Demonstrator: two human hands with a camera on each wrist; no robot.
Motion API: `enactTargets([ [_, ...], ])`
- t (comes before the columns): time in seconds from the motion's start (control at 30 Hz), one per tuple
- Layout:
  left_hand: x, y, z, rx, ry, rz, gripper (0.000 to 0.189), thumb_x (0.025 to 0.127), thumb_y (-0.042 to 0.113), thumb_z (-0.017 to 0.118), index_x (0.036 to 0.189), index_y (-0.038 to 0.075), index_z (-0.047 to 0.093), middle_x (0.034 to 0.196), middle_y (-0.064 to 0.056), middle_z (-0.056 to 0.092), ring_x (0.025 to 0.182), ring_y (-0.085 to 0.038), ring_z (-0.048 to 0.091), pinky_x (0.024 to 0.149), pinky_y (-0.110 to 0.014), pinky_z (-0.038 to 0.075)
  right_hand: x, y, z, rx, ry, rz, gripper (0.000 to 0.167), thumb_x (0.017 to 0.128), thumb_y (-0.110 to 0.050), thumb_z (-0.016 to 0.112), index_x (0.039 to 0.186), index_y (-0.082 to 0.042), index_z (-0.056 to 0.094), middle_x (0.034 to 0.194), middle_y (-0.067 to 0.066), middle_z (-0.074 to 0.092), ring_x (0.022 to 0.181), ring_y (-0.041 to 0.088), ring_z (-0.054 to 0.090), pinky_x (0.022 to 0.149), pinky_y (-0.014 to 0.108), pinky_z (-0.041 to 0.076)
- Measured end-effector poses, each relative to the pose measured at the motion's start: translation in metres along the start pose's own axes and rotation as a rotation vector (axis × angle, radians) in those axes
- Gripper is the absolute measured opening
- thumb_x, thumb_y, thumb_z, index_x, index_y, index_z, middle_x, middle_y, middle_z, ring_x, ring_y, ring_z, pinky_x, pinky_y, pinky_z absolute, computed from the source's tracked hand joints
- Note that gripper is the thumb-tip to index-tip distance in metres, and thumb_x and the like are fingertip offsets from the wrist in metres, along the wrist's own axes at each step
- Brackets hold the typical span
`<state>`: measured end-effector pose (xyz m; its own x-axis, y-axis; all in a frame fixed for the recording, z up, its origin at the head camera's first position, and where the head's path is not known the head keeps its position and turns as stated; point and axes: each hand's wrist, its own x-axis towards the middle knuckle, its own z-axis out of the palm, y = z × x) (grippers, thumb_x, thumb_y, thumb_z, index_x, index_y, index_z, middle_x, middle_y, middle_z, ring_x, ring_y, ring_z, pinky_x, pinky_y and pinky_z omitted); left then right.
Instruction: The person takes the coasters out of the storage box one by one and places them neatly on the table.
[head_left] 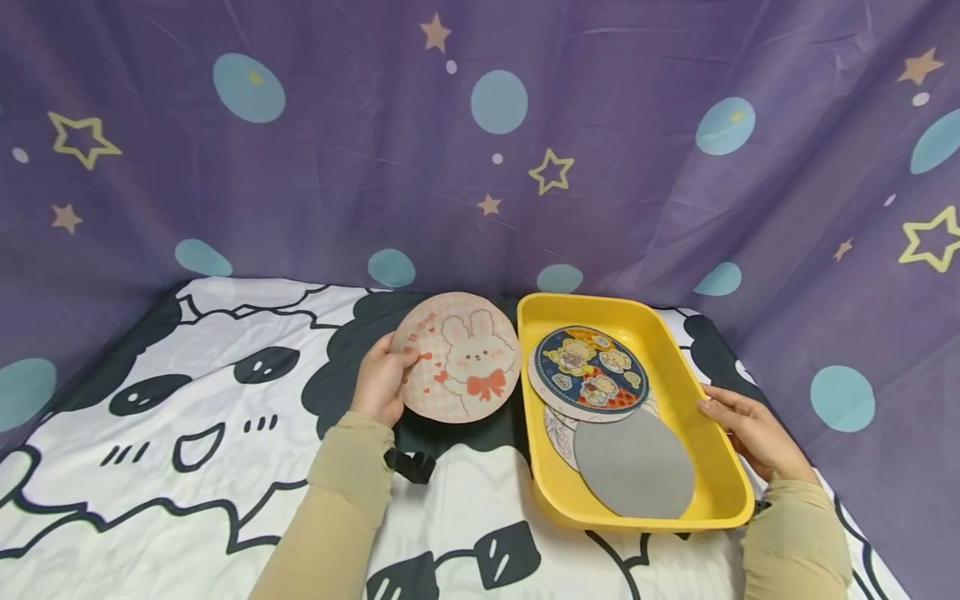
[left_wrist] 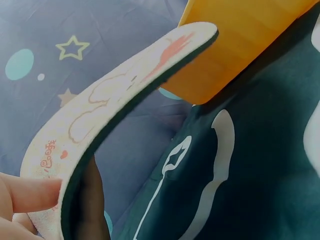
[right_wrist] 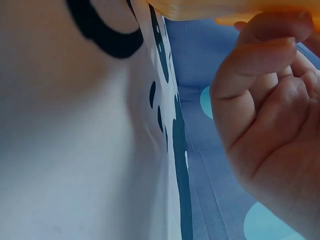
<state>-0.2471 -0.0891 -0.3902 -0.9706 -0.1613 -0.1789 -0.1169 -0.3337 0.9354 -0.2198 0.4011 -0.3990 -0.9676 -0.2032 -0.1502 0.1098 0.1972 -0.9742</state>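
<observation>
My left hand (head_left: 381, 383) pinches a round pink mouse pad (head_left: 457, 358) by its left edge, thumb on the printed face. The pad shows a white bunny with a red bow; in the left wrist view it bends, and its dark backing shows along the edge. My right hand (head_left: 757, 429) grips the right rim of a yellow tray (head_left: 693, 367), with curled fingers (right_wrist: 255, 60) under the tray's side in the right wrist view. Inside the tray lie a blue-and-red cartoon mouse pad (head_left: 592, 367), a plain grey disc (head_left: 637, 467) and a partly hidden pale printed one (head_left: 561, 437).
A black-and-white cartoon cloth (head_left: 247, 417) covers the table. Behind it hangs a purple curtain (head_left: 360, 167) with stars and blue ovals, which also runs down the right side. The tray's left wall stands close beside the bunny pad.
</observation>
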Motion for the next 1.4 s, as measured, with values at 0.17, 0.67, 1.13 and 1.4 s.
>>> enactTargets([
  [0.17,0.000,-0.003,-0.001,-0.004,0.008,-0.002,0.050,0.098,-0.002,0.046,0.147,0.004,0.042,0.136,-0.015,0.051,0.086,-0.004,0.063,0.077,-0.018,0.054,0.000,0.000,0.000,-0.004,0.007,0.008,0.028,0.104,-0.015,0.050,0.113,-0.035,0.067,0.101,-0.014,0.073,0.088,0.006,0.069,0.076,0.022,0.059],
  [0.67,0.006,-0.010,-0.002,0.008,0.038,0.004,0.042,0.097,-0.002,0.051,0.138,-0.001,0.048,0.117,-0.007,0.055,0.086,-0.005,0.060,0.077,-0.018,0.052,0.001,-0.003,0.001,0.004,0.004,0.008,0.029,0.104,-0.015,0.050,0.110,-0.037,0.068,0.100,-0.014,0.073,0.087,0.006,0.070,0.075,0.022,0.059],
  [1.13,0.004,-0.010,-0.004,0.031,0.058,0.008,0.040,0.097,-0.002,0.050,0.136,-0.001,0.050,0.109,-0.006,0.056,0.080,-0.006,0.061,0.072,-0.019,0.053,0.001,-0.001,0.000,0.020,0.014,0.023,0.029,0.104,-0.015,0.050,0.109,-0.038,0.068,0.100,-0.014,0.072,0.086,0.006,0.068,0.075,0.021,0.058],
  [1.4,0.008,-0.015,-0.005,0.042,0.058,0.020,0.042,0.097,-0.002,0.050,0.140,-0.003,0.048,0.116,-0.012,0.057,0.081,-0.005,0.061,0.071,-0.017,0.053,0.000,-0.001,0.001,0.021,0.015,0.024,0.030,0.104,-0.015,0.050,0.108,-0.039,0.068,0.100,-0.015,0.072,0.086,0.006,0.068,0.075,0.021,0.058],
])
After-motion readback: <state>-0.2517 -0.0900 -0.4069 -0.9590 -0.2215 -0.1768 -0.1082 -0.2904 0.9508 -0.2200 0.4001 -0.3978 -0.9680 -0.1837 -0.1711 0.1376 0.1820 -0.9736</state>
